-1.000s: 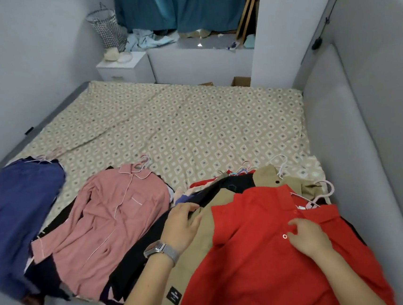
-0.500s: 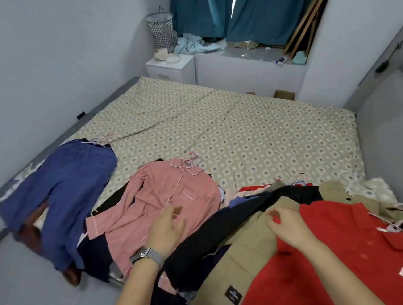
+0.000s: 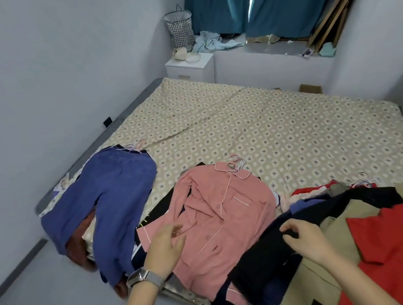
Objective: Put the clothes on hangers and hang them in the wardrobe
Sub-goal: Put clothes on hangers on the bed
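Clothes lay in heaps along the near edge of a bed [image 3: 255,132] covered by a beige diamond-patterned sheet. Left hand [image 3: 165,250], a watch [image 3: 143,278] on its wrist, was over the lower front of a pink pyjama shirt [image 3: 216,214]; fingers loosely spread and slightly bent, gripping nothing, and whether they touched the cloth could not be told. Pink shirt lay flat, collar to the far side, a pale hanger hook [image 3: 237,162] showing above the collar. Right hand [image 3: 307,239] sat on the right-hand pile, fingertips curled and pinching a fold of a black garment [image 3: 267,259]. Just right of that, partly over it, a khaki garment [image 3: 304,285] with a small black label, and over the khaki a red shirt [image 3: 396,244]. More hanger hooks showed at the far side of this pile. At left, blue trousers [image 3: 110,210] on a hanger draped over the near left corner, reddish-brown cloth beneath them. Far side of the room: white nightstand [image 3: 190,68], checked basket [image 3: 180,31], teal curtains [image 3: 255,2]. No wardrobe in view.
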Tool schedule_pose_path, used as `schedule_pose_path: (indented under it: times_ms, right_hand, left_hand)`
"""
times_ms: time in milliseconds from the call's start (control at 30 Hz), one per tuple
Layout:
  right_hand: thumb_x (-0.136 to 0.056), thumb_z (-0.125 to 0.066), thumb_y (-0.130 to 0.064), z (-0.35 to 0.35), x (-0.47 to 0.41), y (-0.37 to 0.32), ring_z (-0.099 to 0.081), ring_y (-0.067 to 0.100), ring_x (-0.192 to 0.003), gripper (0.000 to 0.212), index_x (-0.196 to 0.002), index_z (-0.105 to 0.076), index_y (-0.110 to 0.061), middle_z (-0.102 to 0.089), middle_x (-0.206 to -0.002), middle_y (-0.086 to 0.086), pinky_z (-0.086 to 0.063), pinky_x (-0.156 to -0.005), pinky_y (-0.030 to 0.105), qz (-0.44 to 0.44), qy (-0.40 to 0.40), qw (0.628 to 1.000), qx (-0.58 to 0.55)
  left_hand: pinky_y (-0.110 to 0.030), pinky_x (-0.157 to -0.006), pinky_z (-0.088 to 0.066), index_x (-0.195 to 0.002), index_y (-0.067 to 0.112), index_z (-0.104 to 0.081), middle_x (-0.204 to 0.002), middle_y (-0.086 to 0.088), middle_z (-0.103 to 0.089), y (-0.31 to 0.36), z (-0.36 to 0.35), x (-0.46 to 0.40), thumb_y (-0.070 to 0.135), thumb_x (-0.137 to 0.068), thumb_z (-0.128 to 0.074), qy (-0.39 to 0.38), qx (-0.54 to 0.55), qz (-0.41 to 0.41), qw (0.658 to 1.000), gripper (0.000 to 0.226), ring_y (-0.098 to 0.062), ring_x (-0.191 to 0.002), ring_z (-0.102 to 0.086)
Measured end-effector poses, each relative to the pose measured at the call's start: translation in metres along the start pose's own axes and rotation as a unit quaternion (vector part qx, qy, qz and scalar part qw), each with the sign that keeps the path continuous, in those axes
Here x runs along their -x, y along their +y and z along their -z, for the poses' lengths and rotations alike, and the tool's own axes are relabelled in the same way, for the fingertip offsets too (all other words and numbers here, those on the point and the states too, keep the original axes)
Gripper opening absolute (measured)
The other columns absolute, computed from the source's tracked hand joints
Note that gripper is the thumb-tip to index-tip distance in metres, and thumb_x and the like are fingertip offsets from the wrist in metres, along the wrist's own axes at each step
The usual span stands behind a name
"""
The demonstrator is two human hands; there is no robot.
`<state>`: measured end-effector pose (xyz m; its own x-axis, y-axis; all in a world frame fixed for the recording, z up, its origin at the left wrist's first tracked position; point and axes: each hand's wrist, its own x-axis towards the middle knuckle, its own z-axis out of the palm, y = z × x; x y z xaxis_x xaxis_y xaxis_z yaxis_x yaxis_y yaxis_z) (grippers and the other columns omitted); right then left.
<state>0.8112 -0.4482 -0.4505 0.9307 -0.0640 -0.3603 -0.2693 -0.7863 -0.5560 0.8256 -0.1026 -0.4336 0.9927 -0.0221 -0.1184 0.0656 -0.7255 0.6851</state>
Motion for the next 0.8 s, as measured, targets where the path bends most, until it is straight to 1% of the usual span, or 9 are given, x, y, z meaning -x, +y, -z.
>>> schedule_pose_path:
  times_ms: [133, 233, 267, 333, 400, 500, 600, 700, 800]
  right_hand:
    - [-0.084, -0.065, -0.009, 0.001, -0.012, 0.019, -0.060, 0.008, -0.095, 0.023, -0.087, -0.062, -0.032, -0.065, -0.095, -0.013, -0.043, -0.083, 0.019, -0.030, -0.001, 1.000, 0.001]
    - [-0.083, -0.066, -0.006, 0.000, -0.031, 0.033, -0.066, 0.012, -0.089, 0.030, -0.081, -0.060, -0.035, -0.067, -0.093, -0.011, -0.049, -0.084, 0.026, -0.063, -0.003, 0.998, -0.018]
    - [-0.084, -0.065, -0.005, -0.001, -0.039, 0.037, -0.067, 0.013, -0.087, 0.029, -0.081, -0.060, -0.034, -0.067, -0.094, -0.010, -0.052, -0.085, 0.030, -0.076, -0.006, 0.997, -0.027]
    - [-0.085, -0.066, -0.005, -0.003, -0.052, 0.041, -0.066, 0.014, -0.091, 0.028, -0.083, -0.061, -0.032, -0.066, -0.094, -0.010, -0.053, -0.088, 0.032, -0.097, -0.005, 0.994, -0.040]
    - [-0.085, -0.068, -0.006, -0.008, -0.071, 0.047, -0.063, 0.013, -0.100, 0.025, -0.088, -0.061, -0.030, -0.065, -0.096, -0.010, -0.047, -0.092, 0.024, -0.102, -0.006, 0.994, -0.038]
    - [-0.086, -0.068, -0.007, -0.025, -0.106, 0.060, -0.060, 0.012, -0.103, 0.028, -0.109, -0.063, -0.021, -0.061, -0.101, -0.008, -0.040, -0.091, 0.017, -0.117, -0.007, 0.992, -0.036]
    - [-0.087, -0.067, -0.010, -0.043, -0.141, 0.071, -0.056, 0.010, -0.101, 0.037, -0.122, -0.058, -0.015, -0.060, -0.107, -0.006, -0.043, -0.095, 0.022, -0.142, -0.021, 0.989, -0.036]
    - [-0.088, -0.064, -0.014, -0.065, -0.185, 0.075, -0.057, 0.010, -0.097, 0.035, -0.122, -0.056, -0.017, -0.061, -0.107, -0.006, -0.047, -0.091, 0.025, -0.134, -0.035, 0.990, -0.011]
    - [-0.088, -0.063, -0.016, -0.091, -0.236, 0.080, -0.059, 0.012, -0.094, 0.035, -0.121, -0.052, -0.021, -0.061, -0.109, -0.007, -0.049, -0.085, 0.029, -0.139, -0.034, 0.990, -0.001]
  left_hand:
    - [-0.019, -0.089, -0.045, -0.118, 0.014, -0.060, -0.109, 0.004, -0.061, -0.004, -0.014, -0.024, 0.018, -0.090, -0.060, -0.026, 0.008, -0.012, 1.000, 0.028, -0.007, -0.099, -0.056]
    - [-0.003, -0.083, -0.037, -0.116, 0.014, -0.060, -0.108, 0.005, -0.060, -0.007, -0.027, -0.047, 0.017, -0.090, -0.060, -0.040, -0.007, -0.027, 0.999, 0.026, -0.005, -0.098, -0.056]
    - [-0.001, -0.081, -0.035, -0.115, 0.014, -0.061, -0.107, 0.007, -0.059, -0.007, -0.031, -0.056, 0.017, -0.090, -0.060, -0.045, -0.014, -0.030, 0.998, 0.025, -0.004, -0.097, -0.055]
    - [-0.005, -0.084, -0.038, -0.115, 0.015, -0.060, -0.106, 0.008, -0.058, -0.007, -0.037, -0.072, 0.018, -0.090, -0.060, -0.052, -0.020, -0.028, 0.998, 0.025, -0.004, -0.096, -0.055]
    - [-0.011, -0.085, -0.042, -0.115, 0.015, -0.061, -0.105, 0.008, -0.058, -0.010, -0.047, -0.097, 0.017, -0.090, -0.060, -0.060, -0.023, -0.024, 0.998, 0.025, -0.005, -0.095, -0.055]
    - [0.000, -0.075, -0.036, -0.117, 0.015, -0.060, -0.106, 0.008, -0.056, -0.025, -0.069, -0.137, 0.016, -0.090, -0.060, -0.082, -0.035, -0.029, 0.996, 0.027, -0.004, -0.095, -0.053]
    - [-0.002, -0.076, -0.035, -0.118, 0.017, -0.059, -0.109, 0.007, -0.056, -0.043, -0.097, -0.176, 0.017, -0.090, -0.060, -0.106, -0.041, -0.034, 0.993, 0.028, -0.004, -0.097, -0.052]
    - [-0.006, -0.078, -0.035, -0.118, 0.015, -0.060, -0.111, 0.004, -0.058, -0.065, -0.129, -0.225, 0.014, -0.089, -0.059, -0.126, -0.045, -0.052, 0.990, 0.028, -0.007, -0.099, -0.053]
    - [-0.014, -0.083, -0.038, -0.115, 0.009, -0.061, -0.109, -0.003, -0.060, -0.087, -0.161, -0.283, 0.010, -0.087, -0.060, -0.154, -0.065, -0.086, 0.982, 0.028, -0.016, -0.101, -0.056]
